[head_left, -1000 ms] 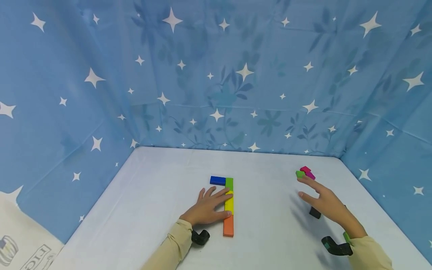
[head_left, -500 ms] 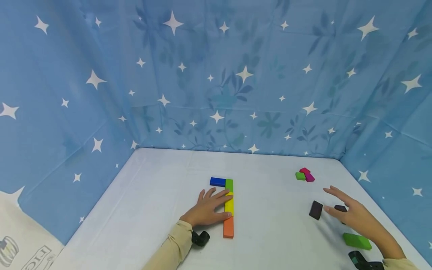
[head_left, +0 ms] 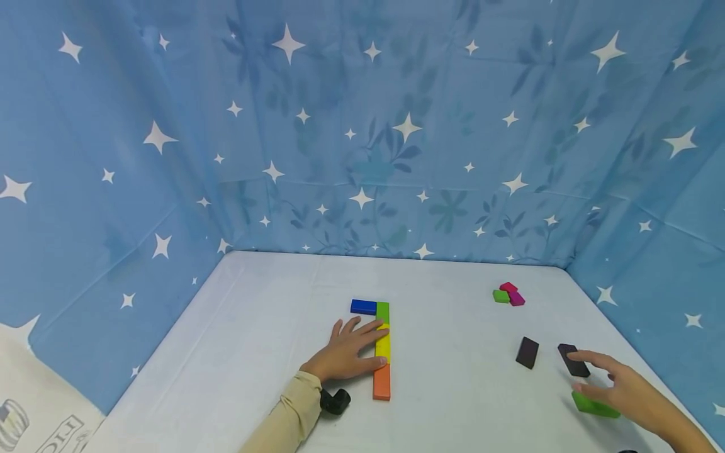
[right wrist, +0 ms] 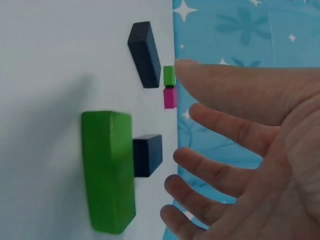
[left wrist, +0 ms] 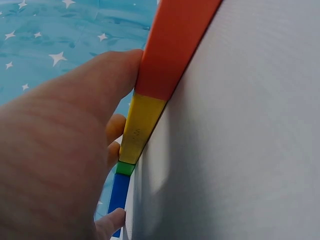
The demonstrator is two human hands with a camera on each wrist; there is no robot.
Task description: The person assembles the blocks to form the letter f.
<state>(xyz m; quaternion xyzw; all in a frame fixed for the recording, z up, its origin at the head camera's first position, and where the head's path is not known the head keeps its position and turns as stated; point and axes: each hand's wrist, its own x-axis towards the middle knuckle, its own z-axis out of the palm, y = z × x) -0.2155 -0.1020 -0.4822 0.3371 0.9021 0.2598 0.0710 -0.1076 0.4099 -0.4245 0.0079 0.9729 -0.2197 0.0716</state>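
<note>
My left hand [head_left: 347, 353] rests on a row of blocks with its fingers spread. Its fingertips touch the yellow block [head_left: 382, 347], and the thumb lies near the joint with the orange block [head_left: 382, 382]. Beyond the yellow one, a small green block [head_left: 382, 311] continues the row, with a blue block [head_left: 363, 307] set crosswise at its far end. My right hand [head_left: 634, 391] hovers with parted fingers, holding nothing, over a larger green block [right wrist: 109, 172]. Beside that hand lies a dark block [head_left: 574, 360], partly behind a finger in the head view.
Another dark block [head_left: 527, 352] lies to the left of the right hand. Farther back sit a small green piece [head_left: 501, 296], a red piece [head_left: 508, 287] and a magenta piece [head_left: 516, 298]. A blue star-patterned curtain [head_left: 317, 145] surrounds the white table [head_left: 453, 308].
My right hand has moved right and nearer to me, from beside the small coloured pieces to above the larger green block. The left hand has kept its place on the row.
</note>
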